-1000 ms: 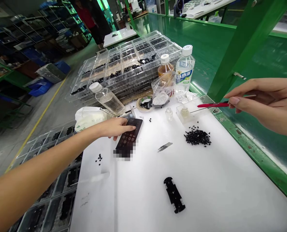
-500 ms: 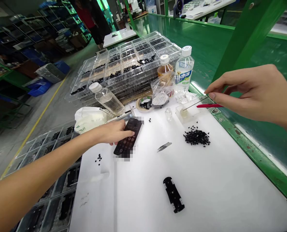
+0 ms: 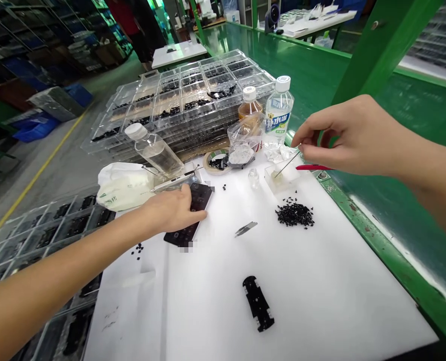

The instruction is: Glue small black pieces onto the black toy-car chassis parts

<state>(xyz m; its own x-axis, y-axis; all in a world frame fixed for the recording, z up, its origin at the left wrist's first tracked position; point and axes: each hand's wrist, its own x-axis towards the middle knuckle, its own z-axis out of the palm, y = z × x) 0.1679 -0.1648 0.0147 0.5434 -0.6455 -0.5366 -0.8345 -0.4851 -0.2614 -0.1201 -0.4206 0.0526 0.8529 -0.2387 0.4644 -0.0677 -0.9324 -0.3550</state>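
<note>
My left hand (image 3: 176,208) lies over the dark phone (image 3: 187,233), its thumb stretched out across the screen toward the right edge. At the right, my right hand (image 3: 331,133) pinches a thin dark needle (image 3: 287,164), whose lower end reaches a small clear block (image 3: 281,179) with yellowish stuff on it. A red tool (image 3: 313,167) sits just under that hand. Nearer me is a pile of tiny black pieces (image 3: 295,214). Grey tweezers-like metal pieces (image 3: 246,229) lie mid-table, and a long black part with silvery edges (image 3: 258,304) lies closer to me.
Bottles stand at the back, one clear with a blue label (image 3: 278,114), one brown (image 3: 250,108), one tilted (image 3: 157,150). Behind are stacked clear trays (image 3: 181,118). A tape roll (image 3: 217,161) and a white bag (image 3: 123,186) lie in front. A green post (image 3: 388,50) rises at right.
The view has shifted, so table items appear further left. My left thumb has moved from the middle of the phone's screen to its right edge. My right hand still holds the needle, now steeper.
</note>
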